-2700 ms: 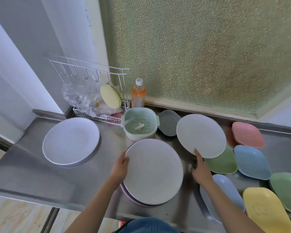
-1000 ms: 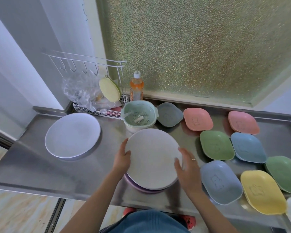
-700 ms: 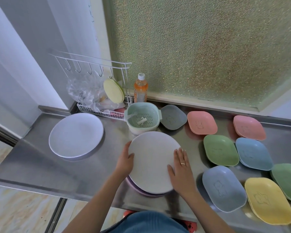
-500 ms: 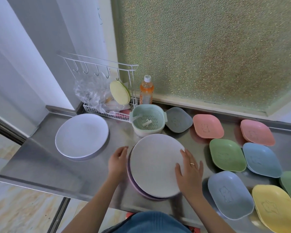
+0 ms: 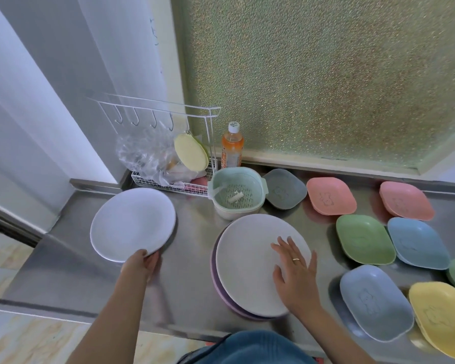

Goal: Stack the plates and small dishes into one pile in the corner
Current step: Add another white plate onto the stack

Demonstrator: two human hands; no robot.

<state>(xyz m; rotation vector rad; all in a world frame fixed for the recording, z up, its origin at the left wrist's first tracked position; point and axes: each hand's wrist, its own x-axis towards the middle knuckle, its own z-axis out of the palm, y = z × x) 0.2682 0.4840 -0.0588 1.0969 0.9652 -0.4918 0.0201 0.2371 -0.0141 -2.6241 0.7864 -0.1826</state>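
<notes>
Steel counter [image 5: 192,248], head view, left to right.

Far left: pale lavender round plate [image 5: 132,224] lying on the counter near the back-left corner. Left hand [image 5: 142,263] at its near rim; fingers curled at the edge, thumb side up against the rim. Whether the fingers reach under the plate cannot be told: the underside is hidden. Contact with the rim is plain.

Behind the plate: white wire rack [image 5: 168,153] with hooks, holding a crumpled clear bag [image 5: 142,158] and a yellow dish [image 5: 191,152] standing on edge. Just right of the rack, an orange bottle [image 5: 232,148] with white cap, upright against the frosted window [image 5: 326,74].

Centre: mint-green colander bowl [image 5: 236,191], a small white piece inside. In front of it, a stack of round plates [image 5: 247,264]: off-white plate on top, a purple rim showing below along its left and near edge. Right hand [image 5: 296,271] lies flat on the top plate's right half, fingers straight and spread, palm down, gripping nothing; ring on one finger.

Right of centre, small dishes, each lying singly on the counter, not yet stacked: grey dish [image 5: 284,189] beside the colander; pink dish [image 5: 331,196]; second pink dish [image 5: 406,200] further right; green dish [image 5: 364,242] touching or just beside a blue dish [image 5: 418,243]; pale blue dish [image 5: 376,302] near the front edge; yellow front dish [image 5: 441,315] at far right, partly cut off by the frame.
</notes>
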